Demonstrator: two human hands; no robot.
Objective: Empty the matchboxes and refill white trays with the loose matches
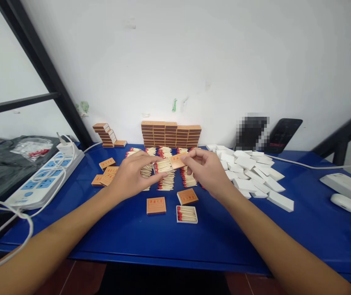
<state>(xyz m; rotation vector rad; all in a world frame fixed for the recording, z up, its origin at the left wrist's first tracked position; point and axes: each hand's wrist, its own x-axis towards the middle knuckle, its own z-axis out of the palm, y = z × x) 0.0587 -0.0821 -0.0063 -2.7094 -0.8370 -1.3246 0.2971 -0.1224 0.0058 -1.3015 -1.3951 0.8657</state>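
Between thumb and fingers, my left hand grips a small white matchbox tray filled with matches. My right hand pinches an orange matchbox sleeve with red print, its left end meeting the tray's right end. Loose matches with red heads lie in rows beneath both hands. Nearer me sit a matchbox, a second matchbox and an open tray of matches. How far the tray is inside the sleeve I cannot tell.
Stacked matchboxes stand against the wall, with a smaller stack to their left. Orange boxes lie left. White trays are heaped right, near a phone. A power strip with cables occupies the blue table's left side.
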